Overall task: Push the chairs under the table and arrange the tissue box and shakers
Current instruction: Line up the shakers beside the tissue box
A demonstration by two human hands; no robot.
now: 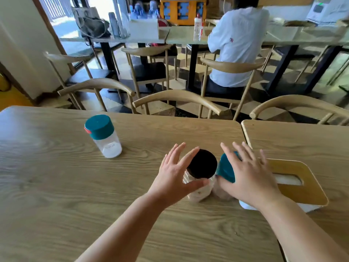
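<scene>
On the wooden table [56, 186] stand two containers side by side: a black-lidded jar [203, 163] and a teal-lidded shaker [225, 169]. My left hand [173, 174] curves around the jar's left side with fingers spread and the thumb touching its front. My right hand [249, 174] lies spread over the teal-lidded shaker's right side and hides most of it. Right behind that hand is the tissue box [302, 186], white with a wooden slotted lid. A second teal-lidded shaker [103, 136] with white contents stands alone at the far left.
A second table [302, 140] abuts on the right. Three wooden chairs [175, 95] have their backs along the far table edge. Beyond them a person in white [238, 44] sits at another table with bags and bottles.
</scene>
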